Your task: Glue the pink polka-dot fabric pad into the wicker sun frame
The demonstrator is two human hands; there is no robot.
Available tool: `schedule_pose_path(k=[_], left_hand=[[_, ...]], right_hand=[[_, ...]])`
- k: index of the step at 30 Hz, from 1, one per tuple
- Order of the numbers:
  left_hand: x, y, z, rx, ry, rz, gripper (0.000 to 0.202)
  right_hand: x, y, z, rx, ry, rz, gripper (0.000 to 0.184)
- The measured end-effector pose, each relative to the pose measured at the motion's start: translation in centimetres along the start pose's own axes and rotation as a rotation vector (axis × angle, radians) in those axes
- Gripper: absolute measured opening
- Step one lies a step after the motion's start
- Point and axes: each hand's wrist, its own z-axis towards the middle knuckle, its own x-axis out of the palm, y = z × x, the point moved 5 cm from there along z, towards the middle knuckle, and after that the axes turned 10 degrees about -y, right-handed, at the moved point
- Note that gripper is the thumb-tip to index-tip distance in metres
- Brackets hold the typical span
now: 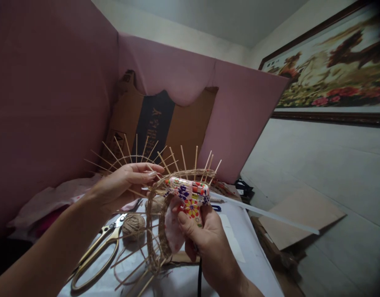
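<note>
My right hand is wrapped round a flower-patterned hot glue gun. A long white glue stick runs out of its back to the right, and its nozzle points left at the woven piece. That piece is a curved frame of twine-wound bands with thin wooden sticks fanning outward. At its upper left, my left hand pinches a stick by the twine-wound rim. Part of the grip is hidden behind the fingers. Below lie a ball of twine and large gold-handled scissors.
A white-covered table carries these things. Pink panels and a cardboard sheet stand behind. Patterned cloth is heaped at the left. A black cord hangs from the glue gun. A flat board lies at the right.
</note>
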Motion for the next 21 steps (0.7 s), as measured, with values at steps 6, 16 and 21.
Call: schedule_pose_path(k=[6,16,21], left_hand=[[-0.4,0.1,0.5,-0.007,-0.001,0.021,0.025],[-1.2,-0.3,0.9,0.010,-0.061,-0.039,0.023],[-2.0,-1.2,1.2,0.061,-0.142,-0.014,0.023]], right_hand=[[-0.2,-0.5,0.1,0.106,-0.057,0.047,0.032],[-3.0,4.5,0.0,-0.105,-0.079,0.241,0.020],[-8.6,2.0,0.8,0.075,-0.296,0.095,0.024]])
